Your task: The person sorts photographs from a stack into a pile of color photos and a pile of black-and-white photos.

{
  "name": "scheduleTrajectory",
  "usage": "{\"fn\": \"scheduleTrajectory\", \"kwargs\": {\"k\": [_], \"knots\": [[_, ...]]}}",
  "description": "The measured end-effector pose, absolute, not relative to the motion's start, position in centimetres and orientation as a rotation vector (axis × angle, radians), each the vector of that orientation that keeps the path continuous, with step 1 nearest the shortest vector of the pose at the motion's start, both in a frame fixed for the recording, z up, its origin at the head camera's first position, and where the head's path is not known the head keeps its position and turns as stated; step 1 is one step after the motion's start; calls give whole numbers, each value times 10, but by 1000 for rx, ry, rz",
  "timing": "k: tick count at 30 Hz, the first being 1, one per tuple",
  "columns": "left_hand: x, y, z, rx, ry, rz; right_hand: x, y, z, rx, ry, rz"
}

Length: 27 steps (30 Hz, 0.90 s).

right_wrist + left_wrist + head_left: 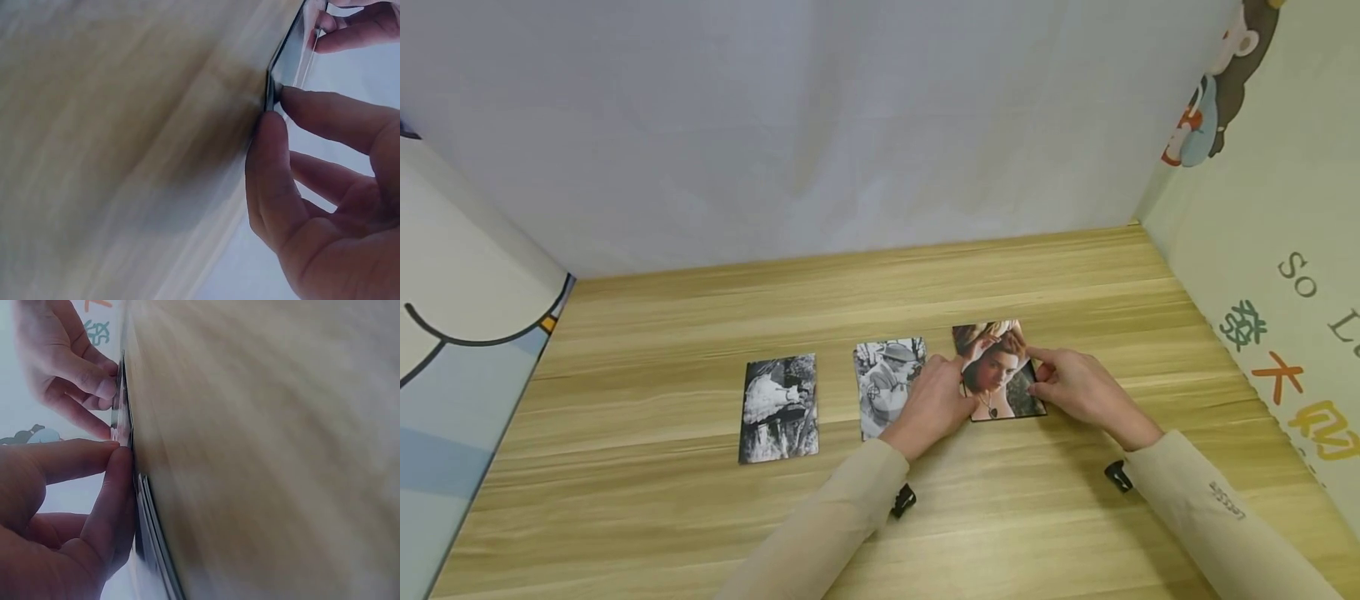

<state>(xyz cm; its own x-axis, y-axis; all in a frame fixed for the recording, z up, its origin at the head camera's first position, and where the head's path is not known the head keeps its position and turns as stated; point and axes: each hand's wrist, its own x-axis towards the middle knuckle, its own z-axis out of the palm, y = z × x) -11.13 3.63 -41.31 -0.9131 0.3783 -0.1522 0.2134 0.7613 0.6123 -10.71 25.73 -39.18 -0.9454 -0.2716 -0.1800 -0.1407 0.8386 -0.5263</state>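
A colour photo print [1003,385] of a person with a pendant lies between my hands on the right of the table, close over the wood. My left hand [934,398] holds its left edge between thumb and finger, which the left wrist view shows from the side. At the opposite edge, my right hand [1081,385] pinches the print; thumb and finger [269,150] meet at its rim in the right wrist view. Left of it lies a black-and-white photo print [886,379], partly hidden by my left hand. Farther left is another black-and-white print [779,408].
The wooden table [647,500] runs back to a pale cloth wall [715,150]. A printed panel [1285,283] with letters and cartoon figures stands along the right, and another panel [467,300] along the left. Black pieces [904,500] show by both sleeves.
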Motion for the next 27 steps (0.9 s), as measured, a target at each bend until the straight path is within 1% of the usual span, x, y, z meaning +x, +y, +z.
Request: {"fn": "scheduleTrajectory", "kwargs": {"k": [7,12,18,27], "knots": [[-111,36,-414,471,2718,881,-107,255,-393,-327,2790,-781],[-108,34,-412,457,2692,931,-105,255,-391,-285,2787,-786],[-97,26,-406,436,2628,1107,-97,256,-387,-214,2820,-832],[-81,10,-397,540,2694,1281,-82,247,-375,-136,2847,-975]]}}
